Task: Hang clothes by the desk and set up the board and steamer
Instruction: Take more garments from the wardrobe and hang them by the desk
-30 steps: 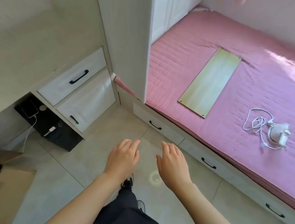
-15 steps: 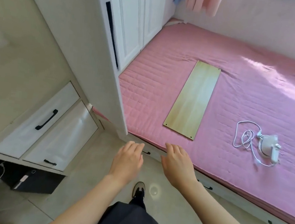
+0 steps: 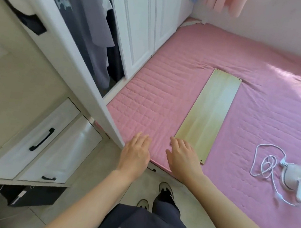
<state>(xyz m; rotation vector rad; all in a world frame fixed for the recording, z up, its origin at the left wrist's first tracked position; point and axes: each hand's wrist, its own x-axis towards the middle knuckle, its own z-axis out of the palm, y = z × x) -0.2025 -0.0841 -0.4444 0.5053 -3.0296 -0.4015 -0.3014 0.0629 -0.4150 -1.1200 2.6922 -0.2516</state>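
Observation:
A long pale wooden board lies flat on the pink bed. To its right on the bed rests a white handheld steamer with its white cord loosely coiled beside it. My right hand hovers open over the near left corner of the board, covering part of that corner. My left hand is open and empty over the bed's front edge, a little left of the right hand. Grey and dark clothes hang inside the open wardrobe at upper left.
A white wardrobe door edge juts out toward the bed corner just left of my left hand. White desk drawers with black handles stand at the left, a dark box beneath them. My feet stand on the tiled floor by the bed.
The view has lifted and closed in on the bed. Both hands moved forward from over the floor to the bed's front edge, the right one reaching the board's near corner. The wardrobe's hanging clothes came into sight.

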